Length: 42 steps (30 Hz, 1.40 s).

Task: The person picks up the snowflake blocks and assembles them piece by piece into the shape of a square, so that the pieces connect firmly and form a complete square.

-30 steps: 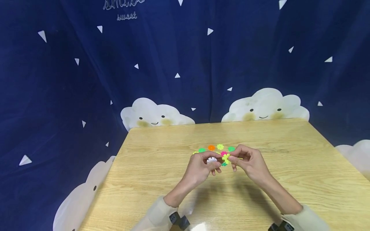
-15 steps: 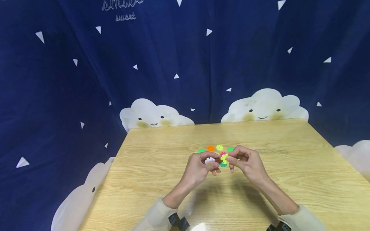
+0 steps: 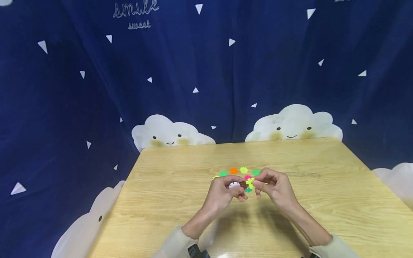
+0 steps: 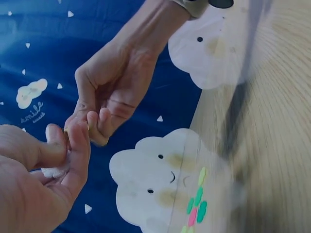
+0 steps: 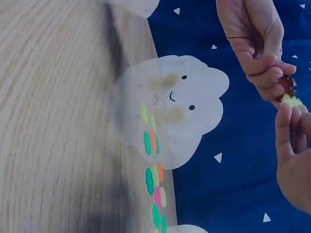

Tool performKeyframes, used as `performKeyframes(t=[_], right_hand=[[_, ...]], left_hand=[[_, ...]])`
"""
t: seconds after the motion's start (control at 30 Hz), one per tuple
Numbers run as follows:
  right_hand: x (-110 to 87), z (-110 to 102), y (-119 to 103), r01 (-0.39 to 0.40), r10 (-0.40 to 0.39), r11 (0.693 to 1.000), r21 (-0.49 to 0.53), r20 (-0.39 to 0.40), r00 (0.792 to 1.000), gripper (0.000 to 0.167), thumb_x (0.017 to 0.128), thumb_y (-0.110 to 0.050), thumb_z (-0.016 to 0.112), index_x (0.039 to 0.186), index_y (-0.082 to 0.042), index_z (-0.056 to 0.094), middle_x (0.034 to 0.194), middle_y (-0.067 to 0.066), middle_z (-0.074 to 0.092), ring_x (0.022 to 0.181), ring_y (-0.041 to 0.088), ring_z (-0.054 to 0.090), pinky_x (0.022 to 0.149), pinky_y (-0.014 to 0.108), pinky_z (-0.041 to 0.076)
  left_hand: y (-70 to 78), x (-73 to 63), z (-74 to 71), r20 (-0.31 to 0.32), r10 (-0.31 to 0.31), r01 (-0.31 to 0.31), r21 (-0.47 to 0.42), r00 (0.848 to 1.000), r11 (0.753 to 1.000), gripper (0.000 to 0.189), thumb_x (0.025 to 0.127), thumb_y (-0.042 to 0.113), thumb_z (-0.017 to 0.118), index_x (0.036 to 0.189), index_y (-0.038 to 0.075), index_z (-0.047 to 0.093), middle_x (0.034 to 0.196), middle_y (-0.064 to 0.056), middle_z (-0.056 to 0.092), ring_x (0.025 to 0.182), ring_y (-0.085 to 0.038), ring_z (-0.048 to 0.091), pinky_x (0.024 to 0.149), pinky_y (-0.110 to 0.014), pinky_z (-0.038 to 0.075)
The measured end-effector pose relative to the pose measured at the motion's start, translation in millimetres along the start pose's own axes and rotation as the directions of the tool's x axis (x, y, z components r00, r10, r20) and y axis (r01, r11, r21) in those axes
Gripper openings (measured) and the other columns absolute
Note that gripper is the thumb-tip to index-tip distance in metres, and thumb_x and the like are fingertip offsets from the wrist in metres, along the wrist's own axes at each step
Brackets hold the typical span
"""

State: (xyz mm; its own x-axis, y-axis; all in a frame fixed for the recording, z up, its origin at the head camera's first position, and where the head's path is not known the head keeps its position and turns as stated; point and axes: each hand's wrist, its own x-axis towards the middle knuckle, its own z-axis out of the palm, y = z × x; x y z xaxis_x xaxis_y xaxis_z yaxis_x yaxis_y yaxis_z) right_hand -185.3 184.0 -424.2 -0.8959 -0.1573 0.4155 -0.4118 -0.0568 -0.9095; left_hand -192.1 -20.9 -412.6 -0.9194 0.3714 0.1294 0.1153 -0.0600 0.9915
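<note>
Over the table, my two hands meet at the fingertips. My left hand (image 3: pixel 221 194) pinches a white notched snowflake building disc (image 3: pixel 234 185) between thumb and fingers. A dark reddish-brown disc (image 5: pixel 287 85) shows at the left fingertips in the right wrist view; whether it is joined to the white one I cannot tell. My right hand (image 3: pixel 280 189) pinches a yellow snowflake building disc (image 3: pixel 250 183) between thumb and index finger. The yellow disc's edge lies against the brown disc in the right wrist view. Fingers hide where the pieces meet.
Several loose discs lie on the wooden table (image 3: pixel 167 215) beyond my hands, among them an orange disc (image 3: pixel 233 171), a green disc (image 3: pixel 256 172) and a pink disc (image 3: pixel 247 177). A dark blue curtain (image 3: pixel 180 64) with printed clouds hangs behind the table's far edge.
The head view has tilted up slightly, so the scene sits lower. Both hands keep their pinches on the discs, with only small finger shifts.
</note>
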Motion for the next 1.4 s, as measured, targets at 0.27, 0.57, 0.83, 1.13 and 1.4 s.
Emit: performKeyframes(t=[0.27,0.57,0.83,1.13,1.4], right_hand=[[-0.8,2,-6,0.030,-0.030,0.999,-0.024,-0.008,1.000,0.007,0.091,0.014,0.069,0.089,0.010,0.063,0.092,0.007,0.069,0.057,0.016,0.062,0.051,0.030,0.057],[-1.3,-5,-6,-0.063,0.065,0.992,-0.105,0.019,0.998,0.011,0.096,-0.001,0.071,0.102,0.006,0.067,0.087,0.021,0.068,0.061,0.020,0.066,0.059,0.035,0.060],[-2.8,-1,-4,-0.107,0.124,0.979,-0.171,0.090,0.988,0.011,0.098,-0.009,0.072,0.104,-0.001,0.068,0.091,0.023,0.069,0.064,0.024,0.068,0.065,0.039,0.059],[2.0,-11,-2,-0.160,0.183,0.970,-0.185,0.112,0.977,0.013,0.097,-0.012,0.074,0.106,-0.004,0.069,0.095,0.011,0.070,0.067,0.023,0.067,0.065,0.040,0.060],[11.6,-35,19,-0.241,0.246,0.958,-0.157,0.013,0.969,0.024,0.098,-0.012,0.073,0.114,0.003,0.064,0.096,0.011,0.070,0.070,0.020,0.066,0.063,0.036,0.060]], left_hand=[[3.0,-2.4,2.9,0.023,0.020,-0.020,-0.003,1.000,1.000,0.027,0.092,-0.012,0.069,0.117,-0.004,0.074,0.100,-0.022,0.074,0.067,-0.016,0.073,0.069,-0.035,0.065],[6.8,-5.0,-1.9,0.103,0.053,-0.072,0.193,0.993,0.979,0.030,0.099,0.016,0.073,0.128,0.012,0.070,0.112,-0.003,0.073,0.086,-0.020,0.076,0.075,-0.033,0.063],[3.9,-4.5,-0.8,0.083,0.048,-0.063,0.193,0.995,0.979,0.016,0.104,0.018,0.065,0.114,0.006,0.070,0.107,-0.012,0.074,0.080,-0.013,0.074,0.073,-0.034,0.063],[2.3,-4.5,-3.1,0.092,0.025,-0.044,0.211,0.995,0.976,0.010,0.103,0.014,0.065,0.106,0.005,0.069,0.093,-0.006,0.072,0.072,-0.012,0.072,0.070,-0.036,0.063],[3.6,-5.2,-5.9,0.053,0.027,-0.038,0.216,0.998,0.976,0.008,0.103,0.014,0.066,0.105,0.007,0.069,0.090,-0.003,0.071,0.072,-0.022,0.074,0.065,-0.033,0.061]])
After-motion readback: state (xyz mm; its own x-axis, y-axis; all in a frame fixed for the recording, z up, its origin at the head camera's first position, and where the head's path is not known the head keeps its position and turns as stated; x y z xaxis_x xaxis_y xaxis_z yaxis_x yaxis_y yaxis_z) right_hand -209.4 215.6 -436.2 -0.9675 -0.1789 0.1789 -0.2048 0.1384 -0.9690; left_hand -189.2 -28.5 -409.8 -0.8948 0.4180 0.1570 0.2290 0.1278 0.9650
